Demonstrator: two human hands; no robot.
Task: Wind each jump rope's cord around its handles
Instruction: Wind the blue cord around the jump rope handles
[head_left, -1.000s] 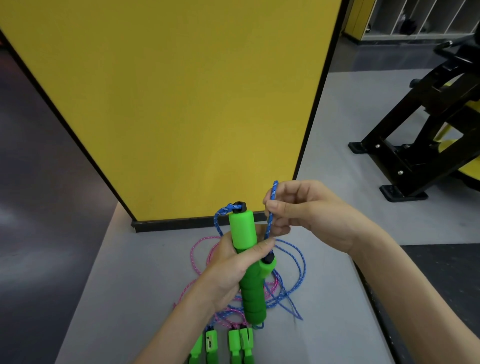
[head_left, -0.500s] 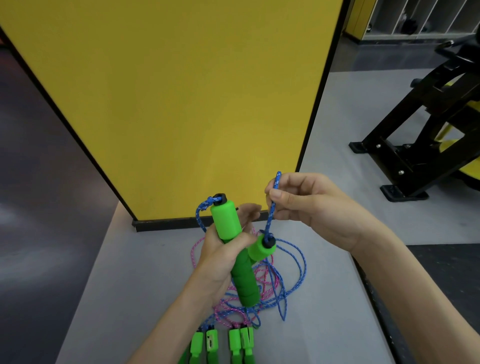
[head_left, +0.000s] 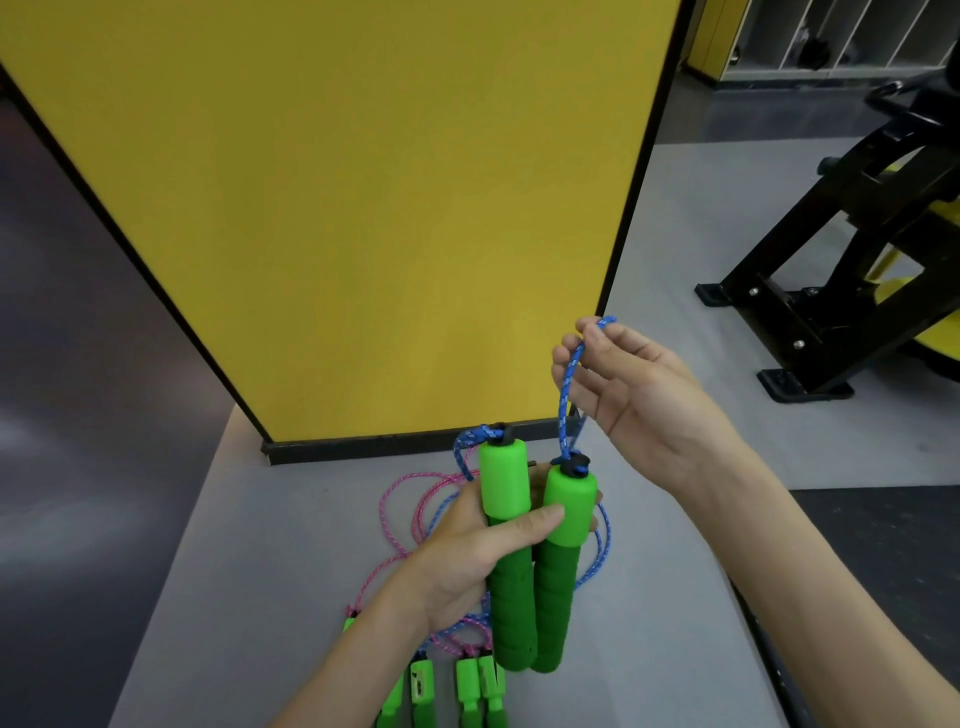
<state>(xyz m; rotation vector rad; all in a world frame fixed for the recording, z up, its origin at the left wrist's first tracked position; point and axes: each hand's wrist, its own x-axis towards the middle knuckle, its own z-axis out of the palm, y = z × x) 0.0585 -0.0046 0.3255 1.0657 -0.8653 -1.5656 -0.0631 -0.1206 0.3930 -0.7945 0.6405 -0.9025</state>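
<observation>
Nearest, the left hand (head_left: 457, 561) curls round the two green foam handles (head_left: 553, 597), upright side by side above the grey table (head_left: 260, 545). The foam looks soft and grippy, so a mid-shaft squeeze should hold. Beyond, the right hand (head_left: 644, 400) pinches the limp, light blue cord (head_left: 566, 395) above one handle's cap, a good spot for keeping tension.

2 foam handles (head_left: 503, 483), 1 blue cord (head_left: 566, 395)

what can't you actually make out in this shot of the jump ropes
Head view, bottom edge: the small green handles are cut off, count unclear.
Head view: the left hand and foam handles hide where the blue cord and pink cord cross.
Head view, right edge: the black machine is cut off.
</observation>
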